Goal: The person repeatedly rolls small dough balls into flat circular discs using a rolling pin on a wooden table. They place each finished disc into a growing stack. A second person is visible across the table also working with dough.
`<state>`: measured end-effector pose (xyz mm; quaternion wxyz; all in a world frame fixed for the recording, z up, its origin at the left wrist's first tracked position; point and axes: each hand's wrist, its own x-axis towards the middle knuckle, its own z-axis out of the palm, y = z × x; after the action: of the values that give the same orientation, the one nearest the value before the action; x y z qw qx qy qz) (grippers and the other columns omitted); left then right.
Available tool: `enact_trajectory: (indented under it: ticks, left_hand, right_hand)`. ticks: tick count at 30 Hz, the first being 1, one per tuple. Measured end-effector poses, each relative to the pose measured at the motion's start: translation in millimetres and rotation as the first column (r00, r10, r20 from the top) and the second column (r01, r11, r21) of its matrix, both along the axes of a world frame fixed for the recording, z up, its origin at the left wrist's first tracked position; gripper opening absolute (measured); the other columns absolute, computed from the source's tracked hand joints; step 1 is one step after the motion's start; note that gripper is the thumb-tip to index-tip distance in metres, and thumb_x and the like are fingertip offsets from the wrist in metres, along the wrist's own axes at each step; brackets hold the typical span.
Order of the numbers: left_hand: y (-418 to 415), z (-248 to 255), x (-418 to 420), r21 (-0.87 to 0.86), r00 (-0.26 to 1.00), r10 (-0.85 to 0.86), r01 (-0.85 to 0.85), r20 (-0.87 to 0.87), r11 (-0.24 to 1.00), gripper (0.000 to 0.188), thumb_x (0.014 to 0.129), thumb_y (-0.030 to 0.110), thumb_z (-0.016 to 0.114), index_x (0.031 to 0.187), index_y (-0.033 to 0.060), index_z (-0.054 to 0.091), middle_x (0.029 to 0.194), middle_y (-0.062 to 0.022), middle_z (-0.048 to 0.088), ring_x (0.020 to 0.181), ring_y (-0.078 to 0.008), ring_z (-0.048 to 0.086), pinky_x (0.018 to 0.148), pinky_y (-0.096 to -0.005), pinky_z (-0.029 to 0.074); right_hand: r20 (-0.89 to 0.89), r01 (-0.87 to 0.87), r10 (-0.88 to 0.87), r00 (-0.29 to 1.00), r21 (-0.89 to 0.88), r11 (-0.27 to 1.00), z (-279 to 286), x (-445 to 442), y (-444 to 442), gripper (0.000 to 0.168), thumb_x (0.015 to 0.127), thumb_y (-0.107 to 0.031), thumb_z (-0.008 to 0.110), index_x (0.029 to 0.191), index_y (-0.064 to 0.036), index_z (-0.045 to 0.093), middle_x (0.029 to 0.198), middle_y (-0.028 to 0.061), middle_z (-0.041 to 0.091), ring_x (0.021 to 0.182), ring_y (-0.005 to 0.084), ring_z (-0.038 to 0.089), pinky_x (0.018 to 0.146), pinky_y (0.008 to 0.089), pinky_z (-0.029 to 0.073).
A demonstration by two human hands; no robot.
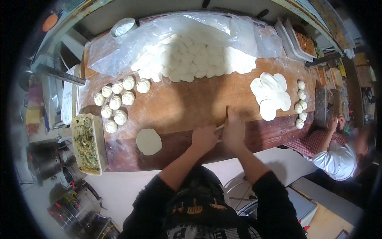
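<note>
My left hand [204, 138] and my right hand [234, 129] are close together over the near edge of the wooden table. A thin stick, seemingly a rolling pin [220, 127], shows between them, with my right palm over its end; my left fingers are curled on the dough or pin, which I cannot tell apart. One flat dough wrapper [149, 142] lies to the left of my left hand. To the right of my right hand lies an overlapping group of round dough wrappers [267, 110]. Pleated filled buns [115, 102] stand at the left, and a large pile of wrappers [191, 59] lies at the back.
A container of chopped green filling [99, 143] stands at the left table edge. Clear plastic sheeting [203, 27] partly covers the pile; a metal bowl [124, 30] is behind left. Small buns [302, 95] line the right side. Another person [334, 158] works at far right.
</note>
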<state>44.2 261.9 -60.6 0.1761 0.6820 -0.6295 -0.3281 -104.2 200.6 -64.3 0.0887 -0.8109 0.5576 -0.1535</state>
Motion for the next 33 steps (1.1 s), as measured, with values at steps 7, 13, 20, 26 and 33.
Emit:
enact_trajectory:
  ticks: [7, 13, 20, 26, 33]
  left_hand:
    - [7.7, -26.7, 39.7, -0.095, 0.941, 0.224, -0.254, -0.254, 0.962, 0.021, 0.089, 0.021, 0.065, 0.1, 0.0054, 0.072, 0.097, -0.0194, 0.07, 0.094, -0.0388, 0.068, 0.081, -0.0482, 0.055]
    - [8.2, 18.8, 32.5, 0.158, 0.999, 0.004, 0.001, -0.034, 0.987, 0.022, 0.088, 0.026, 0.065, 0.098, 0.007, 0.072, 0.101, -0.0193, 0.071, 0.097, -0.0386, 0.068, 0.083, -0.0492, 0.054]
    - [25.5, -5.2, 72.8, 0.001, 0.924, 0.309, -0.318, -0.227, 0.948, 0.024, 0.088, 0.027, 0.066, 0.096, 0.0055, 0.074, 0.092, -0.0198, 0.072, 0.092, -0.0388, 0.069, 0.083, -0.049, 0.055]
    - [60.5, 28.9, 98.8, 0.321, 0.991, 0.119, -0.094, -0.058, 0.942, 0.028, 0.088, 0.03, 0.066, 0.093, 0.0035, 0.074, 0.091, -0.0223, 0.072, 0.09, -0.0413, 0.069, 0.082, -0.05, 0.055]
    - [77.0, 15.5, 112.1, 0.078, 0.954, 0.281, -0.274, -0.108, 0.959, 0.03, 0.093, 0.032, 0.066, 0.096, 0.0034, 0.075, 0.088, -0.0233, 0.07, 0.085, -0.0423, 0.069, 0.076, -0.0504, 0.053]
  right_hand:
    - [0.021, -0.082, 0.081, 0.997, 0.052, 0.995, -15.5, -27.0, 81.0, 0.047, 0.091, -0.014, 0.059, 0.135, 0.003, 0.056, 0.144, 0.0257, 0.054, 0.135, 0.0411, 0.051, 0.107, 0.0524, 0.039]
    - [0.037, 0.022, -0.031, 0.999, 0.218, 0.976, 13.4, 22.0, 13.3, 0.046, 0.1, -0.022, 0.049, 0.14, 0.001, 0.053, 0.148, 0.0249, 0.05, 0.142, 0.0409, 0.043, 0.112, 0.0581, 0.034]
    - [0.031, -0.091, 0.087, 0.996, 0.167, 0.982, -0.3, -0.2, 80.0, 0.048, 0.097, -0.023, 0.056, 0.14, -0.001, 0.053, 0.143, 0.0237, 0.055, 0.139, 0.039, 0.047, 0.11, 0.0569, 0.037]
    - [-0.119, -0.259, 0.26, 0.958, 0.021, 0.966, -0.5, 52.2, 53.0, 0.049, 0.096, -0.023, 0.058, 0.139, -0.001, 0.054, 0.145, 0.0213, 0.054, 0.139, 0.0362, 0.046, 0.111, 0.0549, 0.037]
    - [0.034, -0.218, 0.216, 0.976, 0.184, 0.958, -14.3, 62.2, 68.5, 0.045, 0.095, -0.025, 0.06, 0.137, -0.007, 0.058, 0.144, 0.0115, 0.057, 0.136, 0.0306, 0.049, 0.115, 0.0526, 0.031]
